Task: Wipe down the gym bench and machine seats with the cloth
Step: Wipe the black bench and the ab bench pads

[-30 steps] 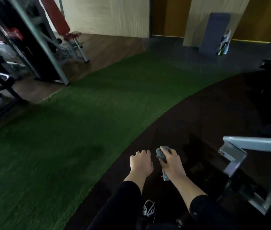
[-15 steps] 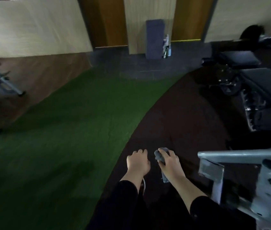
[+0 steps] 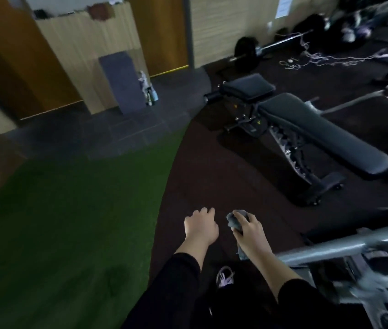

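My right hand is closed around a bunched grey cloth, whose tail hangs below the palm. My left hand is beside it, fingers curled in a loose fist with nothing in it. Both hands hover over the dark rubber floor. A black adjustable gym bench stands ahead to the right, its long back pad slightly inclined and its separate seat pad at the far end. The bench is well beyond my hands.
A grey metal machine frame crosses the lower right, close to my right arm. Green turf covers the left floor. A barbell with black plates and tangled ropes lie at the back right. A grey mat and bottle lean against the wall.
The view has swung to the right, bringing the black bench and barbell into sight and losing the red machine on the left. Both hands keep their pose, the cloth still in the right.
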Available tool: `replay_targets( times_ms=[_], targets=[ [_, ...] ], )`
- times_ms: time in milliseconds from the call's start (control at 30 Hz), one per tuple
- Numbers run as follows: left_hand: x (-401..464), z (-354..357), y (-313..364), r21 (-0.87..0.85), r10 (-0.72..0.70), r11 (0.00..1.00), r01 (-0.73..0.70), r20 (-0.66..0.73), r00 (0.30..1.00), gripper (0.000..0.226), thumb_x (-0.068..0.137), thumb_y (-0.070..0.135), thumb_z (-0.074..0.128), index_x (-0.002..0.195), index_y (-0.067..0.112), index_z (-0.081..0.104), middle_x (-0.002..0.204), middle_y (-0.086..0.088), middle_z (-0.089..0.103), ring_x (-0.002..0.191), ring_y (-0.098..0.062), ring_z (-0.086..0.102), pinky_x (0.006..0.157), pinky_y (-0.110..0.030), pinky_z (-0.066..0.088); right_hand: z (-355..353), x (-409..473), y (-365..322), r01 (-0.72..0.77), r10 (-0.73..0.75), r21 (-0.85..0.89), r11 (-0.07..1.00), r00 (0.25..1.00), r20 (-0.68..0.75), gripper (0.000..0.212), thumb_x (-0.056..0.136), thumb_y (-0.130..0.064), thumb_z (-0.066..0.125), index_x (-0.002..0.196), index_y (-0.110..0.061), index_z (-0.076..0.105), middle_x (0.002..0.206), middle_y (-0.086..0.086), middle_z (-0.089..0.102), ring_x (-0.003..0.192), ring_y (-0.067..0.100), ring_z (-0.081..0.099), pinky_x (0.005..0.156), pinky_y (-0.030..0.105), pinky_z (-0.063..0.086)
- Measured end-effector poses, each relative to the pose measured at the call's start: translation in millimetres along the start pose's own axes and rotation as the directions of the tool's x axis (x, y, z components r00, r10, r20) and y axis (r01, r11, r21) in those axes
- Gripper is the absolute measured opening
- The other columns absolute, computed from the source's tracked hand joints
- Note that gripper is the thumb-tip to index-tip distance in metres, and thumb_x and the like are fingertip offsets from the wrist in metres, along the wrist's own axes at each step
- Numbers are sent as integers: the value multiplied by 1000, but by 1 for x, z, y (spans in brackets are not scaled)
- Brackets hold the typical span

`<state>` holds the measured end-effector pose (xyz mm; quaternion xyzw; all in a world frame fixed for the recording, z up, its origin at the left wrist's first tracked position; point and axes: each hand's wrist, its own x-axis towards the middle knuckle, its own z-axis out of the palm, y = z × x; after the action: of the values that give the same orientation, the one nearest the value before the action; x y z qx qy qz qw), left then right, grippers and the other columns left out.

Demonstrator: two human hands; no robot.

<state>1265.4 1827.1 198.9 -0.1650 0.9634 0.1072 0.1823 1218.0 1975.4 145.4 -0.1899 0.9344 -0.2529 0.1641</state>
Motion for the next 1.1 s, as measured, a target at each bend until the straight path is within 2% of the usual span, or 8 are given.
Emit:
replay_targets(
  times_ms=[367,633,800,933,1100],
  targets=[
    [259,-109,23,76,126,989,-125,-3,992,51,101,30,37,151,21,26,148,-2,39,131,-24,41,97,-39,42,-74,266,2,-36,40,38,999,993,-114,51,96,-24,52,144,-30,37,147,5,35,126,25,40,103,39,41],
    [410,-149,78,129,286,946,-297,94,954,52,101,28,36,152,22,24,150,0,37,133,-23,39,98,-39,42,-105,372,57,-233,256,139,962,951,-172,52,93,-21,57,142,-28,41,146,8,37,127,27,40,103,40,41],
    [513,-167,135,199,450,857,-475,160,879,52,101,29,36,152,23,25,149,-1,37,133,-24,39,99,-40,41,-125,432,105,-399,433,180,899,867,-245,53,93,-24,57,143,-29,39,145,6,37,125,27,41,102,38,42],
    [581,-186,185,248,589,743,-621,197,784,52,100,28,38,150,22,28,146,-1,40,130,-25,42,98,-41,42,-153,477,131,-501,584,306,809,743,-327,52,93,-23,59,142,-24,42,143,10,40,125,30,42,100,39,43],
    [637,-197,242,320,667,627,-710,251,701,52,100,32,38,150,21,28,145,-2,41,127,-25,44,92,-40,43,-189,515,159,-554,673,383,740,625,-397,51,90,-20,62,139,-21,48,139,17,44,122,36,45,97,45,45]
  ],
)
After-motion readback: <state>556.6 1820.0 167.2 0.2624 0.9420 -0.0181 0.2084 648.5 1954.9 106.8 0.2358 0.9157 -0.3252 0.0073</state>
